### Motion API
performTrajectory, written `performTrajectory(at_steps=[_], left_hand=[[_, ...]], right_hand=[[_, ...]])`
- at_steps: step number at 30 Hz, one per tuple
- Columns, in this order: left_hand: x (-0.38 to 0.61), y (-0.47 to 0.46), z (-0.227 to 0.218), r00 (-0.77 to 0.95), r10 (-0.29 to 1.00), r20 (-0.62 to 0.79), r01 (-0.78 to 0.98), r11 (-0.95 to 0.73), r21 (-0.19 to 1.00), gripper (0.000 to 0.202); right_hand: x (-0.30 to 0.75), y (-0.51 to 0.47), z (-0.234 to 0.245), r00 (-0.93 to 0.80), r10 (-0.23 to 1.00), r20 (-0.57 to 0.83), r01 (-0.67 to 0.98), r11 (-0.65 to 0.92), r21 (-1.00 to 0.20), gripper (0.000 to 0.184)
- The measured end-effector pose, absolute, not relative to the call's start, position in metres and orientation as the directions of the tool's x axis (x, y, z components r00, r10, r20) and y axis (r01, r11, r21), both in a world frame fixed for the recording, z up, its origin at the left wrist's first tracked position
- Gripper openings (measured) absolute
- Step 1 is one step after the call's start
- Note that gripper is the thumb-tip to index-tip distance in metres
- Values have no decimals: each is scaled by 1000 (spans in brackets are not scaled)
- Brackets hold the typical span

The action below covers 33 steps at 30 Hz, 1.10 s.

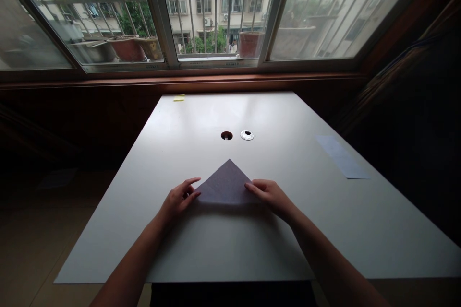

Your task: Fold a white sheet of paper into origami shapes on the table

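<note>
A purple-grey sheet of paper (226, 184), folded into a triangle with its tip pointing away from me, lies on the white table (288, 230). My left hand (177, 200) rests at the triangle's left corner, thumb and forefinger pinched on the paper's edge. Pressed flat on the right corner is my right hand (270, 194), its fingers stretched out and lying on the paper.
A round cable hole (226, 135) and its metal cap (247, 135) sit beyond the paper. A pale blue paper strip (342, 157) lies at the right, a yellow sticky note (179, 98) at the far edge. Barred windows stand behind the table.
</note>
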<state>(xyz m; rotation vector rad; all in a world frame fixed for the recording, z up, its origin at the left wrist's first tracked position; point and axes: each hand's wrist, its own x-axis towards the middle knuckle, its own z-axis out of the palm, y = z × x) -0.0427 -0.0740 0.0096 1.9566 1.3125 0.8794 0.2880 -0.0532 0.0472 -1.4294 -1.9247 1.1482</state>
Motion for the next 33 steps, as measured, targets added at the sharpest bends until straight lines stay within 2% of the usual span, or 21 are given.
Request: performTrajectory(at_steps=[5, 10, 12, 14, 17, 20, 22, 27, 33], left_hand=[[-44, -73, 6, 266, 946, 187, 546, -308, 780, 42], [-44, -75, 8, 271, 941, 202, 560, -325, 762, 46], [-43, -76, 10, 265, 928, 262, 560, -369, 742, 50], [-43, -78, 13, 268, 885, 382, 589, -464, 662, 54], [-41, -81, 18, 313, 767, 560, 718, -577, 389, 58], [-35, -84, 25, 376, 655, 656, 805, -582, 120, 63], [-27, -88, 30, 413, 605, 681, 814, -580, 22, 65], [-1, -93, 40, 525, 597, 607, 785, -616, -73, 65], [21, -86, 67, 579, 602, 551, 756, -648, -87, 70]], right_hand=[[284, -52, 52, -271, 952, -139, 566, 41, -824, 51], [277, -51, 55, -243, 968, -62, 643, 113, -758, 44], [275, -51, 55, -244, 968, -49, 647, 125, -753, 43], [274, -50, 55, -243, 969, -51, 626, 117, -771, 42], [274, -48, 56, -234, 970, -70, 570, 79, -818, 43], [274, -48, 58, -228, 967, -115, 465, 5, -885, 43], [274, -48, 61, -236, 956, -172, 343, -84, -936, 43], [270, -48, 74, -353, 880, -318, 9, -337, -942, 42], [266, -47, 92, -500, 813, -298, -118, -405, -907, 40]])
